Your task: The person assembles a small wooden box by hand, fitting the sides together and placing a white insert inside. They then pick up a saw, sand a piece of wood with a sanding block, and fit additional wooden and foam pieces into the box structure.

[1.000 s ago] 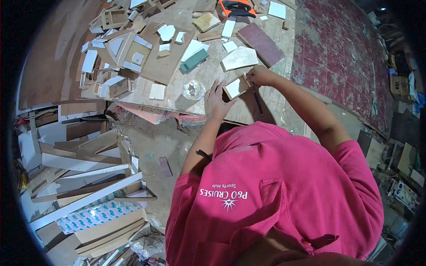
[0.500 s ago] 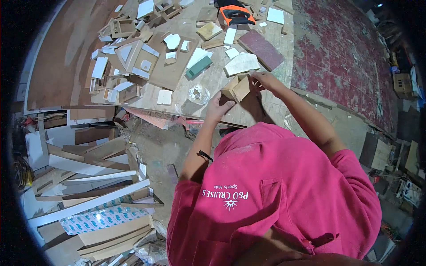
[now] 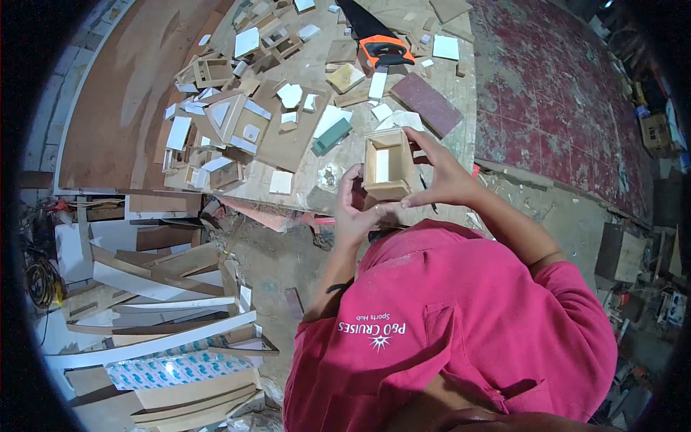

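A small open wooden box (image 3: 389,190) is held up between my two hands at the near edge of the workbench, its open side toward me. White shows on the inside. My left hand (image 3: 354,210) grips the box's left side, with the thumb along the lower edge. Fingers of my right hand (image 3: 445,176) wrap the right side, reaching from the top corner to the bottom. Close by on the left stand a clear round container (image 3: 330,176) and a green block (image 3: 332,137). A thin dark stick-like thing (image 3: 432,204) shows just below my right hand.
A handsaw with an orange handle (image 3: 387,50) lies farther back, near a reddish-brown rectangular block (image 3: 426,105). Wooden frames (image 3: 234,121) and white offcuts crowd the bench's left side. Below left, long wooden strips (image 3: 155,342) are piled beside the bench.
The wooden box has turned so its opening faces me. My right hand has shifted to wrap its right side, and my left hand has closed in. The view has tilted slightly.
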The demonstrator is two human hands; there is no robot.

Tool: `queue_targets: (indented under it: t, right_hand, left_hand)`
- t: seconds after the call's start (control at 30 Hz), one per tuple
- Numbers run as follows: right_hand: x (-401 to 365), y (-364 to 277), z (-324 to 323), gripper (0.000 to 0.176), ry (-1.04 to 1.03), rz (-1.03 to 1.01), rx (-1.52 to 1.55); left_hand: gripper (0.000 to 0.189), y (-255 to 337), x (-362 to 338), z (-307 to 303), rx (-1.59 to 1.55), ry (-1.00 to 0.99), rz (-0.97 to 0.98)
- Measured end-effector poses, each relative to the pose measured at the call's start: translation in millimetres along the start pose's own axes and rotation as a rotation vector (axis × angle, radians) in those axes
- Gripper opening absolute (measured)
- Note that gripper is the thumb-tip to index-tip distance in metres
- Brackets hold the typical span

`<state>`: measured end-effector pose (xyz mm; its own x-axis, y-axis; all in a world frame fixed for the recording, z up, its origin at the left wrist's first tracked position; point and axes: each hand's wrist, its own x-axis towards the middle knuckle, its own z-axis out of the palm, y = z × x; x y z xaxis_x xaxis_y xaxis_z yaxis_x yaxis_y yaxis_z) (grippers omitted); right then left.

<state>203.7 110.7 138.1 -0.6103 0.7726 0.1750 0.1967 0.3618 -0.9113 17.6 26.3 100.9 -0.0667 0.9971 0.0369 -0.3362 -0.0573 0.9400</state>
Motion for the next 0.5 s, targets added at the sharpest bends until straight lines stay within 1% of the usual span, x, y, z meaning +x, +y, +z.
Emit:
queue_targets:
  t: [0.03,0.1,0.13,0.17,0.23,0.27,0.3,0.37,0.4,0.43,0.47,0.5]
  right_hand:
    - [-0.3,0.2,-2.6,0.112,-0.001,-0.002,-0.001]
    - [-2.8,0.6,-6.5,0.110,-0.097,-0.081,0.061]
    - [-4.3,6.1,-6.2,0.110,-0.104,-0.078,0.063]
    - [-5.5,17.3,-3.5,0.111,-0.132,-0.089,0.047]
    - [-8.1,44.2,3.4,0.111,-0.163,-0.092,0.034]
    - [-9.7,61.2,7.9,0.111,-0.184,-0.090,-0.070]
    - [-11.6,79.7,13.7,0.111,-0.205,-0.088,-0.172]
    - [-15.3,114.5,26.5,0.110,-0.216,-0.090,-0.186]
    - [-16.7,123.5,30.5,0.111,-0.250,-0.068,-0.338]
    - [-17.9,132.1,33.9,0.112,-0.282,-0.047,-0.490]
    - [-19.0,140.5,36.7,0.116,-0.317,-0.020,-0.533]
    - [-22.0,143.4,37.6,0.116,-0.321,-0.017,-0.532]
  left_hand:
    - [0.097,3.7,1.9,-2.8,0.000,0.001,0.003]
    - [0.115,9.9,9.2,-6.1,0.569,-0.063,0.332]
    - [0.129,4.2,13.0,-10.0,0.578,-0.107,0.268]
    - [0.129,-5.6,14.2,-16.6,0.577,-0.101,0.263]
    - [0.129,-26.7,14.5,-28.9,0.799,-0.186,0.189]
    - [0.127,-35.8,14.8,-33.0,0.861,-0.175,0.151]
    - [0.127,-46.4,14.1,-36.6,0.859,-0.175,0.144]
    - [0.124,-71.5,12.0,-43.5,1.182,-0.135,0.156]
    - [0.118,-83.0,10.9,-45.6,1.208,-0.145,0.116]
    - [0.118,-91.0,9.2,-44.3,1.205,-0.146,0.111]
    - [0.117,-99.0,7.9,-42.6,1.273,-0.146,0.040]
    - [0.117,-104.0,6.8,-41.8,1.340,-0.146,-0.033]
